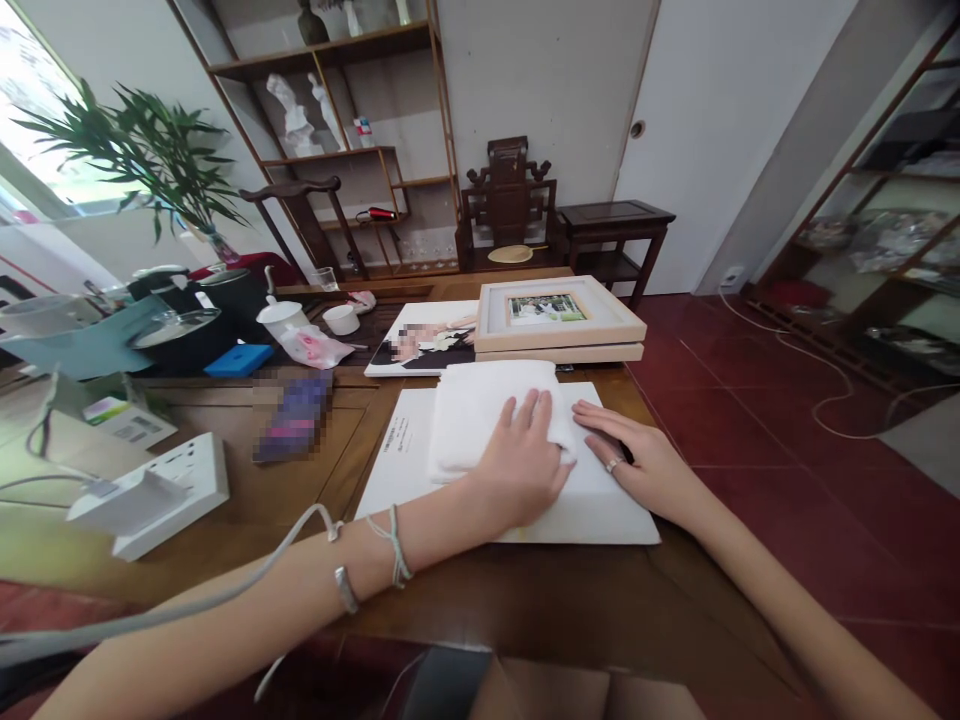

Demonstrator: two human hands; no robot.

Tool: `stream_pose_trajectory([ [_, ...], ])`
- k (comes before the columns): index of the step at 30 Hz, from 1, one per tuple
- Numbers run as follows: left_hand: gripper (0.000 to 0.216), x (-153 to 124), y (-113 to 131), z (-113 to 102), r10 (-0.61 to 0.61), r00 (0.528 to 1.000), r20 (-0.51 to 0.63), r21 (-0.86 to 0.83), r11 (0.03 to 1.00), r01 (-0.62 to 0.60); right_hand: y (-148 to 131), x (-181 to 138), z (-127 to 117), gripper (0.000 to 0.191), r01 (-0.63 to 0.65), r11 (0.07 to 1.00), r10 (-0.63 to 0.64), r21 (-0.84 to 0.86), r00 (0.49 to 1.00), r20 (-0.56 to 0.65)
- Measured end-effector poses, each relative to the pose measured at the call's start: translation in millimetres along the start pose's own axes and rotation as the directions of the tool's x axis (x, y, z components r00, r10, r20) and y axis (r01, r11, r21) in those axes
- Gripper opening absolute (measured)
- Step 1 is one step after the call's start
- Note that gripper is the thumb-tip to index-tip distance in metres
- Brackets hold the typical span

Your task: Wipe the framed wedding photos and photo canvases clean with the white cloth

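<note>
A folded white cloth (480, 410) lies on a flat white board (600, 510) on the wooden table (525, 590). My left hand (521, 465) rests flat on the cloth's near right corner, fingers stretched out. My right hand (637, 460) lies flat on the board just right of the cloth, fingers together and pointing left, a ring on one finger. Neither hand grips anything. Behind the cloth sit a framed picture (555, 315) stacked on another frame, and a large photo print (420, 345).
On the left of the table lie a white power strip (161, 490) with a plugged adapter, a blurred purple item (294, 418), a blue box (238, 360), white cups (341, 319) and dark pots (180, 335). The table's right edge drops to red floor tiles (750, 420).
</note>
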State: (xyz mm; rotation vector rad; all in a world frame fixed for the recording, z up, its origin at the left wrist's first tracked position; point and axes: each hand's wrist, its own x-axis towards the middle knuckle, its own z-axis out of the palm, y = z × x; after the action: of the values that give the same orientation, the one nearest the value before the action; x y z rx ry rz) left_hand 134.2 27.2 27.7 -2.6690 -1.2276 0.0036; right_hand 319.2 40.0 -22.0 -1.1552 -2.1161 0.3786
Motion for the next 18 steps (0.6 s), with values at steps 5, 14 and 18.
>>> stream_pose_trajectory([
  [5,0.034,-34,46,-12,0.086,0.994,0.061,0.049,0.995,-0.089,1,0,-1,0.035,-0.014,1.000,0.014,-0.005,1.000,-0.009],
  [14,0.031,-57,42,-23,0.097,0.994,0.048,-0.075,0.993,-0.094,0,-1,-1,0.035,-0.013,1.000,0.013,0.015,1.000,-0.012],
  [18,0.032,-30,9,-13,-0.022,0.998,0.053,-0.102,0.994,0.027,0,-1,0,0.034,-0.014,1.000,0.014,0.019,1.000,-0.025],
])
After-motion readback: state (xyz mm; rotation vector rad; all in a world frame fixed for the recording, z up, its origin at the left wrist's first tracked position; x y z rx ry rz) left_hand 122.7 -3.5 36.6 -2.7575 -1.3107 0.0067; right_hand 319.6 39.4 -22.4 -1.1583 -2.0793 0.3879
